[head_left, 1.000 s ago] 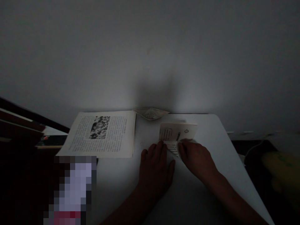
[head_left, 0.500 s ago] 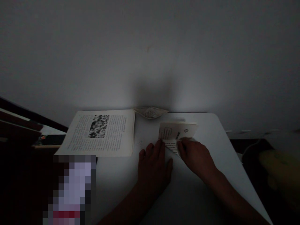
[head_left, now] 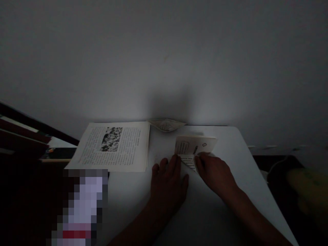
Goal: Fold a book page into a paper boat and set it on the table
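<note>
A folded printed sheet lies on the white table, its near edge slanting down to the right. My left hand rests palm down with fingers apart, its fingertips touching the sheet's left corner. With fingers pressed together, my right hand grips the sheet's near right part. Behind them, a folded paper boat-like shape sits at the table's back edge against the wall.
A stack of printed pages with a dark picture lies at the table's back left. A pixelated patch covers the lower left. Beyond the right edge is a blurred yellowish thing. A wall rises behind.
The view has shifted slightly, so the table and papers appear a little lower and to the right. Both hands keep nearly the same places at the folded sheet.
</note>
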The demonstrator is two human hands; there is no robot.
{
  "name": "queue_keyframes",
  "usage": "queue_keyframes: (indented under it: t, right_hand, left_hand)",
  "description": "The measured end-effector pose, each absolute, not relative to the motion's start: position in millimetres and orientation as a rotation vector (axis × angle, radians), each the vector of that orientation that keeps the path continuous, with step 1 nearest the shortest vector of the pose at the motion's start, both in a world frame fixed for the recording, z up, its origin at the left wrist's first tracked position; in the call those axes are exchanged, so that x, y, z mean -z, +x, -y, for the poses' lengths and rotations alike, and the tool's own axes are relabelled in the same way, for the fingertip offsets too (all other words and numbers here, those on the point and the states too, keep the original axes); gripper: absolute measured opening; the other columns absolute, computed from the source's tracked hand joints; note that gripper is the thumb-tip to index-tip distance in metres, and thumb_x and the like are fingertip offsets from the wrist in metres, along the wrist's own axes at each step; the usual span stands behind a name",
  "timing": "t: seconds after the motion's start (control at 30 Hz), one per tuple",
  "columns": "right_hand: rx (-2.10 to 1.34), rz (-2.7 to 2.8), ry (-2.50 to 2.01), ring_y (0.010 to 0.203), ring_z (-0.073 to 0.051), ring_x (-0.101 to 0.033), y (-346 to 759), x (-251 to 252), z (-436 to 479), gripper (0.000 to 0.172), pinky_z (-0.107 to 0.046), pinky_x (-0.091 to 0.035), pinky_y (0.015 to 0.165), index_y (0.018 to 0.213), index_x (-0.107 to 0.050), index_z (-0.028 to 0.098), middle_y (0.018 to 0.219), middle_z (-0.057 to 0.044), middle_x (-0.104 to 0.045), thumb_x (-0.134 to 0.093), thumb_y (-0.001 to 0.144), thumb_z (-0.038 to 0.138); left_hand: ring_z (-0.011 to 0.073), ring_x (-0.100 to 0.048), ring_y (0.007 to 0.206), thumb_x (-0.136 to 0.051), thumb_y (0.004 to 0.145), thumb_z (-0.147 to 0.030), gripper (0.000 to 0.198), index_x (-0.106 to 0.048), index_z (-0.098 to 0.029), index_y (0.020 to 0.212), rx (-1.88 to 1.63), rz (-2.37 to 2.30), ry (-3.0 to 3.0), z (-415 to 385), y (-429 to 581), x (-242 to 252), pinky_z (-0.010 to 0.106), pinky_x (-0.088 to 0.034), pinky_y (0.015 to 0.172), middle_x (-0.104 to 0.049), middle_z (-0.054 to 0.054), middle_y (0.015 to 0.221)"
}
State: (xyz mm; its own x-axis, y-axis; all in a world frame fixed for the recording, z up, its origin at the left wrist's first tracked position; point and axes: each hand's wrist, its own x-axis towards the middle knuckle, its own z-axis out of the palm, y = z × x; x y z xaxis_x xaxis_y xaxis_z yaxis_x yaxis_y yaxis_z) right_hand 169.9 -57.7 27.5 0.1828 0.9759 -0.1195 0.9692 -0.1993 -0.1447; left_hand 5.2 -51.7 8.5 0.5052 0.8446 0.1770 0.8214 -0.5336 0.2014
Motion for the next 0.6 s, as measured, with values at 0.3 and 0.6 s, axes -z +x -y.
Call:
queue_keyframes:
  t: [0.3,0.6]
  right_hand:
    - [-0.278,1.972,-2.362,0.067,-0.021,-0.064,170.8,-24.3,57.6,0.034,-0.029,-0.031,0.056,0.079,-0.06,0.019,0.076,-0.008,-0.069,-0.032,0.092,0.033]
    - [-0.279,1.968,-2.365,0.068,-0.021,-0.064,171.0,-24.2,57.7,0.033,-0.03,-0.032,0.056,0.079,-0.06,0.019,0.076,-0.008,-0.069,-0.033,0.092,0.033]
  left_hand:
    - [0.0294,-0.044,0.113,-0.042,0.089,-0.035,0.042,-0.048,-0.02,0.128,-0.411,-1.34,2.678,47.0,4.8,-6.5,0.048,-0.033,0.092,-0.046,0.004,0.138]
    - [0.0303,-0.044,0.112,-0.043,0.089,-0.034,0.042,-0.048,-0.02,0.129,-0.364,-1.357,2.662,47.0,5.6,-7.7,0.051,-0.032,0.09,-0.049,0.003,0.135]
